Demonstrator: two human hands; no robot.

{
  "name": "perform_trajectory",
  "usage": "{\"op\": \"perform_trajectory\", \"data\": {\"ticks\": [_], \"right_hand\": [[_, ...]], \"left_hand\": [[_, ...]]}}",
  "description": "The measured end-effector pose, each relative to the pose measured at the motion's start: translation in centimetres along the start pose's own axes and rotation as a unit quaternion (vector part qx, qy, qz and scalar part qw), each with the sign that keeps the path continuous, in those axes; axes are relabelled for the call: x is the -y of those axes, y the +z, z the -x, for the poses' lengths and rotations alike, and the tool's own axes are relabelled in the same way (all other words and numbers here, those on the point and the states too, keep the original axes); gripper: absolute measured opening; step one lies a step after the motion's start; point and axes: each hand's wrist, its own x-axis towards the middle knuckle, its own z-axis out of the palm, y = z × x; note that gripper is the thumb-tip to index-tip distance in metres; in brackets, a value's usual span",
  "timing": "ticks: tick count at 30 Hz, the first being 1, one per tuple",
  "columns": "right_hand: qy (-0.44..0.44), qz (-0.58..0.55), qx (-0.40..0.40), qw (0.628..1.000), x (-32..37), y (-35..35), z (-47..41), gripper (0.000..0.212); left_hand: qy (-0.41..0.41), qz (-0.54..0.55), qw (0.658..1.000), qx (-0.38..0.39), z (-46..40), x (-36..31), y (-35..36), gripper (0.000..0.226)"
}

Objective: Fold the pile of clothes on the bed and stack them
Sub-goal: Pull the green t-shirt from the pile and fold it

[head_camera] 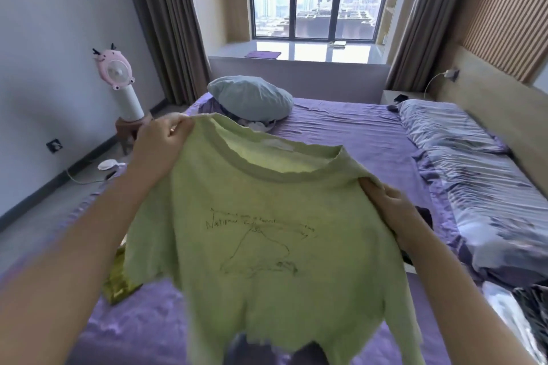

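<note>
Two bare forearms seen, no sleeves worn; left hand (pixel 160 139) and right hand (pixel 394 207) ungloved.

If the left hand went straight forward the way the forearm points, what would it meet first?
Probably the blue-grey pillow beyond the left hand, which grips the green T-shirt; depth is unclear, so the hand might pass beside it.

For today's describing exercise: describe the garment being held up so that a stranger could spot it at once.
Start at the purple bed below the window. Above its near end, the left hand and right hand grip a light green T-shirt by its shoulders. It alone bears a dark line drawing with handwriting.
</note>
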Motion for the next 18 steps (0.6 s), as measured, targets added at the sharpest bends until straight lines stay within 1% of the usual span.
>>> {"op": "perform_trajectory", "data": {"ticks": [3, 5, 6, 7, 11, 13, 15, 18], "right_hand": [[0.086, -0.003, -0.031, 0.996, -4.2, 2.1, -2.0, 0.025], [0.131, 0.022, -0.053, 0.99, -8.0, 3.1, -2.9, 0.017], [0.149, 0.052, -0.057, 0.986, -10.1, 3.5, -3.2, 0.011], [0.164, 0.088, -0.059, 0.981, -12.2, 3.7, -3.5, 0.009], [0.238, 0.223, -0.071, 0.942, -20.2, 4.6, -3.7, 0.023], [0.271, 0.269, -0.079, 0.921, -23.5, 4.8, -3.6, 0.026], [0.294, 0.306, -0.075, 0.903, -25.8, 4.9, -4.0, 0.021], [0.3, 0.353, -0.077, 0.883, -27.2, 5.2, -5.6, 0.016]], "left_hand": [[-0.056, 0.012, 0.994, 0.098, 1.8, 4.1, 6.3, 0.023], [-0.097, 0.01, 0.983, 0.159, 4.1, 7.3, 10.8, 0.022], [-0.119, 0.009, 0.975, 0.185, 5.5, 8.9, 12.8, 0.022], [-0.142, 0.007, 0.968, 0.208, 6.8, 10.4, 14.6, 0.022], [-0.226, -0.012, 0.932, 0.283, 11.6, 16.7, 19.5, 0.022], [-0.238, -0.035, 0.913, 0.33, 13.0, 19.4, 21.1, 0.021], [-0.239, -0.042, 0.898, 0.367, 13.4, 21.6, 22.4, 0.02], [-0.219, -0.031, 0.89, 0.4, 11.6, 24.2, 24.7, 0.018]]}}
